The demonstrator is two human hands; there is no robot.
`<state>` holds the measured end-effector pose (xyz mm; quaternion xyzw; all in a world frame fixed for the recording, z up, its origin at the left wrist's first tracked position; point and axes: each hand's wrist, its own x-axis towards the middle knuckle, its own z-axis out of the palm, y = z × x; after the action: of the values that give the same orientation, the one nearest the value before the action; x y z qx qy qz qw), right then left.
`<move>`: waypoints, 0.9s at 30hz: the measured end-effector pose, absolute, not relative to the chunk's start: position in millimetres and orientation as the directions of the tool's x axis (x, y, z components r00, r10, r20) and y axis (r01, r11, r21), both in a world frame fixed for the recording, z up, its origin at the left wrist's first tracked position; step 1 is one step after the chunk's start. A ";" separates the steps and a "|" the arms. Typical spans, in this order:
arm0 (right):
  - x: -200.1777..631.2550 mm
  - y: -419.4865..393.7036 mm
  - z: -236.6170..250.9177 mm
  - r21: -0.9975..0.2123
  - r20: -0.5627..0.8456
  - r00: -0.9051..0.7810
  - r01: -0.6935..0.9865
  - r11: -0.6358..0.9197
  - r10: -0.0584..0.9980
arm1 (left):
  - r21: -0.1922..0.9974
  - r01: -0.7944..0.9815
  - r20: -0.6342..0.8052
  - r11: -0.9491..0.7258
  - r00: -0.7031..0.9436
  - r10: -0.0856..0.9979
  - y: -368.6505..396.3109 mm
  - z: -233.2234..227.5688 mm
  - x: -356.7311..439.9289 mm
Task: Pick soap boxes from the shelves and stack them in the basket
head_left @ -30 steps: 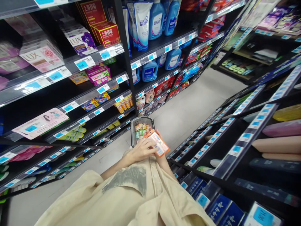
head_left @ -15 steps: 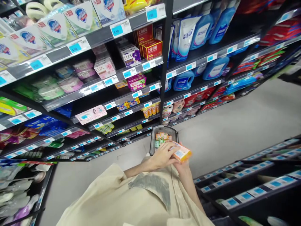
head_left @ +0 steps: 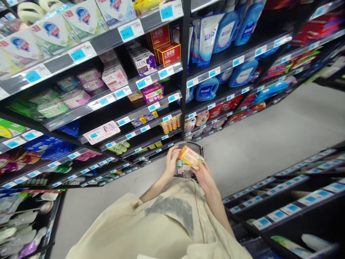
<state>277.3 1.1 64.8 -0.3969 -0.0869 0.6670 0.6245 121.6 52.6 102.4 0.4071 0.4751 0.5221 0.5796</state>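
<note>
Over the basket [head_left: 199,149] on aisle floor | left hand [head_left: 172,160] + right hand [head_left: 202,175] fingers clamped on orange box [head_left: 188,157], held just above | basket already holds small packs | box not yet shelved or dropped, likely mid-check

A small orange rectangular cardboard box [head_left: 190,157] with white and green print on its faces is held up in the air, tilted, with one long side turned upward. It is between the two hands, over a grey plastic shopping basket [head_left: 198,148] that stands on the floor. The basket is open on top and holds many small orange and green packets, partly hidden behind the box.
</note>
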 end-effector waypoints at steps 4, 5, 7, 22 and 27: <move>275.9 1.3 66.3 -0.605 -0.434 0.053 -0.757 -0.247 0.899 | 0.972 -0.121 -0.191 0.201 0.093 0.977 67.4 104.3 103.3; 275.6 0.7 66.3 -0.608 -0.435 0.036 -0.749 -0.264 0.900 | 0.972 -0.089 -0.203 0.215 0.129 0.971 69.2 104.4 100.2; 275.5 -1.3 66.1 -0.619 -0.433 0.001 -0.727 -0.297 0.901 | 0.961 -0.037 -0.259 0.273 0.215 0.942 70.6 103.9 96.0; 279.9 -14.0 66.7 -0.741 -0.399 -0.252 -0.478 -0.472 0.882 | 0.875 0.132 -0.461 0.467 0.524 0.716 68.1 101.1 46.2; 275.8 -13.6 64.5 -0.699 -0.412 -0.209 -0.553 -0.454 0.887 | 0.923 0.143 -0.381 0.357 0.458 0.803 90.3 110.4 22.4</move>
<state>275.8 -13.6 64.5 -0.4065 -0.2057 0.7497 0.4801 22.4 90.3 110.4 0.5129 0.4612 0.2418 0.6825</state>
